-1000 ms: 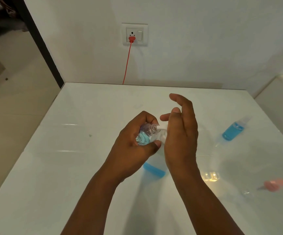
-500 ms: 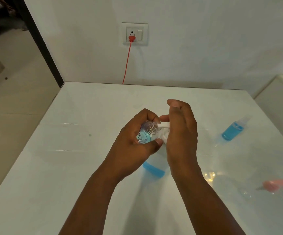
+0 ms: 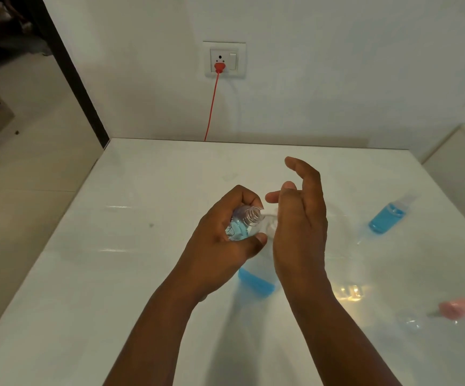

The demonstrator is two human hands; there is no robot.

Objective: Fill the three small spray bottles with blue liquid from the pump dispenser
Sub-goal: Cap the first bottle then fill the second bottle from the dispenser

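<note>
Blue liquid partly fills the small spray bottle (image 3: 244, 225) gripped tilted in the left hand (image 3: 220, 240), uncapped neck against the pump dispenser (image 3: 256, 280); right hand (image 3: 299, 224) hovers above, fingers loosely spread.

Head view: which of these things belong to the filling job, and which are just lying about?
Job:
- small open bottle, gripped by left hand
- pump dispenser, under right hand
- filled spray bottle

Lying about:
- pink piece on the table, purpose unclear
- red cable
- wall socket
</note>
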